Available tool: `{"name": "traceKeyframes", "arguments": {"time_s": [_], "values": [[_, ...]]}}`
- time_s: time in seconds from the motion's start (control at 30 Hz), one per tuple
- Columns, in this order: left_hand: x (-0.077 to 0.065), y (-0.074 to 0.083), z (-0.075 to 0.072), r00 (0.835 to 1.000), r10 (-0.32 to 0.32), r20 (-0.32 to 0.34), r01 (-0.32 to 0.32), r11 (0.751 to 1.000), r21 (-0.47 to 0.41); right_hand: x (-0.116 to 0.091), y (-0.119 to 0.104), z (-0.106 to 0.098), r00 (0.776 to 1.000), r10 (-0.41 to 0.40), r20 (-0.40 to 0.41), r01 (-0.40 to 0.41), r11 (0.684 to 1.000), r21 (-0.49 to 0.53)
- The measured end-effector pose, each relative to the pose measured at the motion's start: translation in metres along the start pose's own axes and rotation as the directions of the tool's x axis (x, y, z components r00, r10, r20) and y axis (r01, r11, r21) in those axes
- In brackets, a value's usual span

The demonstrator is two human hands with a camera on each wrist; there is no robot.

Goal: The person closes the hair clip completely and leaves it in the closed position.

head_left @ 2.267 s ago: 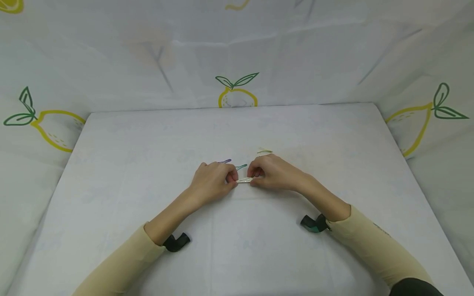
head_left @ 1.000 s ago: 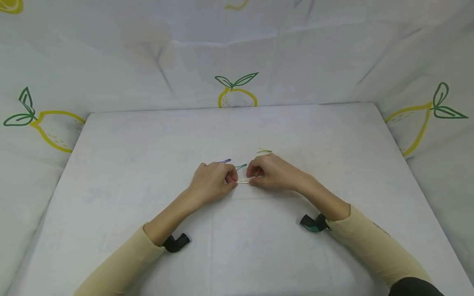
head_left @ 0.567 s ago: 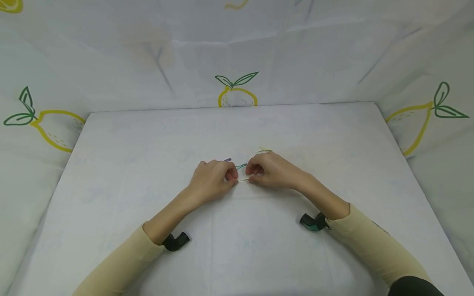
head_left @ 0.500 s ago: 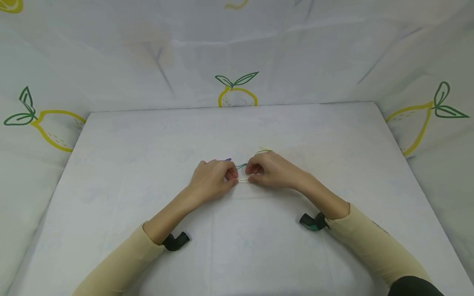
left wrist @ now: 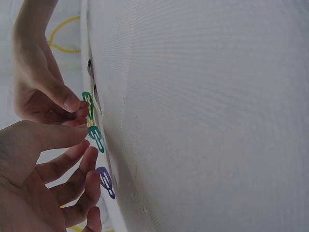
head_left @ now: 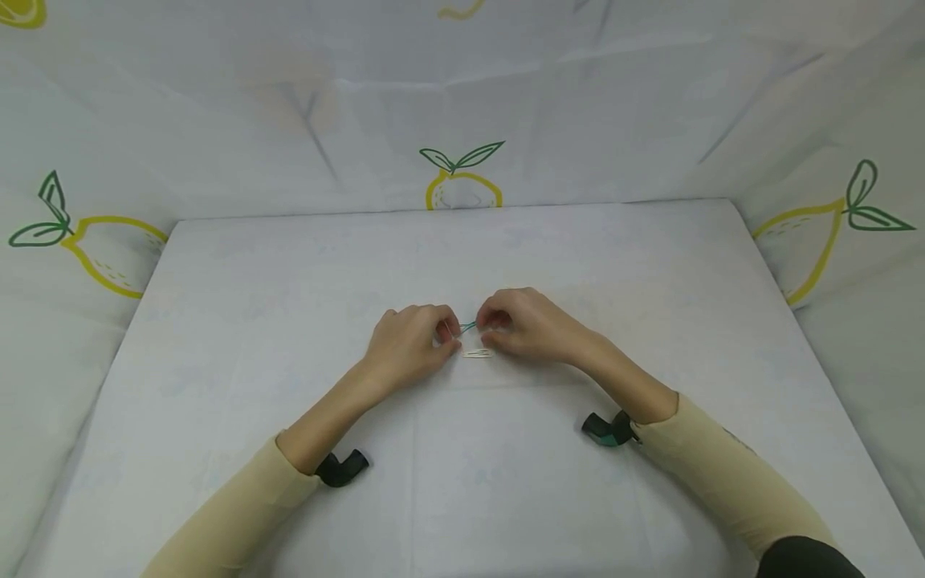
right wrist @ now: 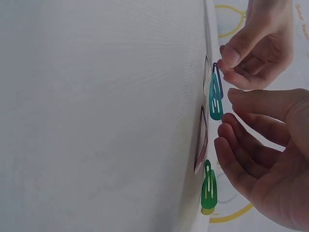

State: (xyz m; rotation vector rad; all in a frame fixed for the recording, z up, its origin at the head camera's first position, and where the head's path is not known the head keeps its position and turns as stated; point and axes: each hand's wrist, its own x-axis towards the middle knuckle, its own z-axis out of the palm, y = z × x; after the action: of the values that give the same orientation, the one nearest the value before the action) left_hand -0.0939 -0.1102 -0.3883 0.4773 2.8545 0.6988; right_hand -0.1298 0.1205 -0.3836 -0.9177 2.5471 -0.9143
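A pale snap hair clip [head_left: 476,353] lies on the white table between my hands, with neither hand gripping it. My left hand [head_left: 408,341] hovers at its left, thumb and fingers parted. My right hand [head_left: 531,325] is at its right, fingers loosely bent and holding nothing. Just beyond is a teal snap hair clip [right wrist: 215,99], near both hands' fingertips. A purple clip [left wrist: 106,182] lies by my left fingers. Past my right hand is a green clip [right wrist: 209,188] with a yellow one [right wrist: 207,211] partly behind it. The purple, green and yellow clips are hidden in the head view.
A pinkish clip [right wrist: 201,142] shows edge-on in the right wrist view. The white table [head_left: 289,265] backs onto white cloth walls [head_left: 592,120] with printed lemons. Black wrist mounts [head_left: 343,468] jut out below both cuffs.
Both hands have let go of the pale clip, which they held at its two ends. They have shifted slightly forward, away from it, and now cover the purple and yellow clips in the head view.
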Motion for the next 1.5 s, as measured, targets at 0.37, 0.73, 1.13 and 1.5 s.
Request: {"name": "traceKeyframes", "arguments": {"time_s": [0.37,0.73,1.13,1.5], "values": [[0.001,-0.002,0.001,1.0,-0.015,-0.018,0.015,1.0,0.022,0.006,0.0,0.0,1.0,0.02,-0.019,-0.019,1.0,0.019],[0.004,-0.002,0.004,1.0,-0.018,-0.011,0.018,0.999,0.04,0.008,0.0,-0.002,0.998,0.06,0.025,-0.06,0.998,0.012],[0.005,-0.001,0.005,1.0,-0.02,0.009,0.02,0.998,0.056,0.012,0.001,-0.002,0.995,0.052,0.088,-0.055,0.998,0.03],[0.005,-0.002,0.005,1.0,0.005,-0.003,-0.005,0.998,0.062,0.015,0.0,-0.001,0.996,0.03,0.079,-0.032,0.999,0.022]]}}
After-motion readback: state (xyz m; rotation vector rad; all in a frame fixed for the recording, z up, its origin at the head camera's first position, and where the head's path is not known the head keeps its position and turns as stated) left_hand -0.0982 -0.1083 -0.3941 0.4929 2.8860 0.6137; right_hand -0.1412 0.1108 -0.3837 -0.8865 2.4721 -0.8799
